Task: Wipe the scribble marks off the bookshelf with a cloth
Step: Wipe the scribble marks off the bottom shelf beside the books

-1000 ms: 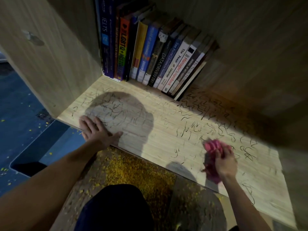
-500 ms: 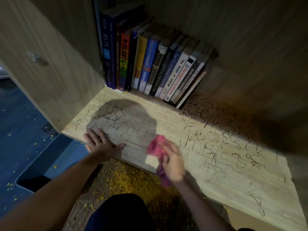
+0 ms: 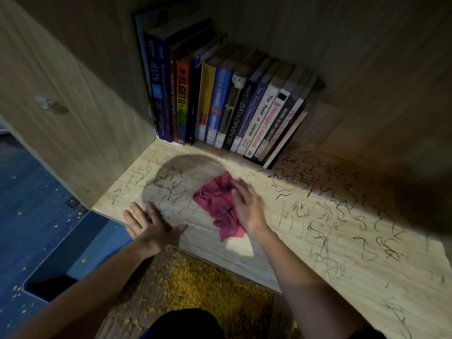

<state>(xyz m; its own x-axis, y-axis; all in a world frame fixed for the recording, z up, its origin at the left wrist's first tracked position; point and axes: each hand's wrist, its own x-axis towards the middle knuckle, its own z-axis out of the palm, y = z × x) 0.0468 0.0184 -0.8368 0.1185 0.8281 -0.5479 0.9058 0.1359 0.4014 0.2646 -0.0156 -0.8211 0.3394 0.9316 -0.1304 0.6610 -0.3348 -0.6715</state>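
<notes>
Wiping stage: early, by my reading; most of the job remains.
Head view, cloth: the red cloth (image 3: 217, 204) lies partly spread on the shelf board (image 3: 293, 263), in front of the books (image 3: 232, 106), with one side under the right hand.
Right hand (image 3: 248, 209): laid flat over the cloth's right part and pressing it down; the fingers are blurred but not clenched.
Left hand (image 3: 151, 226): released, palm down, fingers splayed on the board's front edge, left of the cloth and well in front of the books.
Done: thinned, faint strokes and a pale strip along the front edge, farthest from the books.
Left: dark scribble marks (image 3: 318, 189) to the right of the books and just in front of them.
Change: half a second back the cloth sat bunched near the front edge; now it is nearer the books and opened out. The left hand is unmoved.
</notes>
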